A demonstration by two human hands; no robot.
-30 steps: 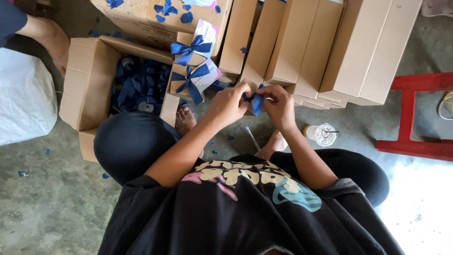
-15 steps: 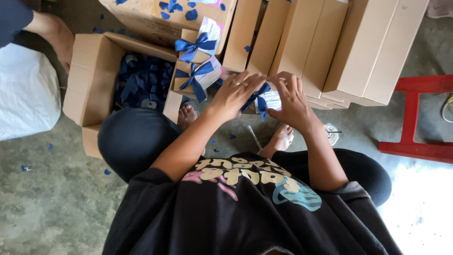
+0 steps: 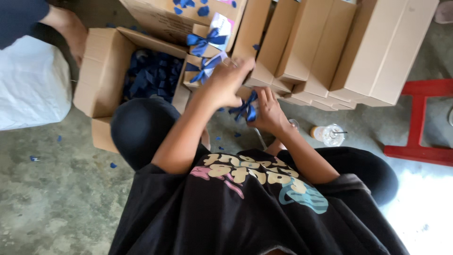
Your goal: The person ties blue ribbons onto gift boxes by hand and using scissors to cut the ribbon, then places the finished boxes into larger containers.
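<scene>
Head view, looking down on a person seated on the concrete floor (image 3: 56,198) with knees spread. The right hand (image 3: 270,111) has its grip closed on a blue ribbon bow (image 3: 245,108), holding it up in front of the body. The left hand (image 3: 226,82) reaches forward above it, fingers curled toward the bowed packets (image 3: 210,49) that rest on the cardboard; whether its grip pinches anything I cannot tell. The bow is kept in the air, likely so its loops stay free to shape. An open carton (image 3: 101,71) of loose blue ribbon pieces (image 3: 151,78) sits just beside the left knee, within easy reach. A row of closed cardboard boxes (image 3: 339,52) walls off the front, so open room lies mainly between the knees. A plastic cup (image 3: 330,134) stands near the right leg, a red stool (image 3: 420,123) further right.
</scene>
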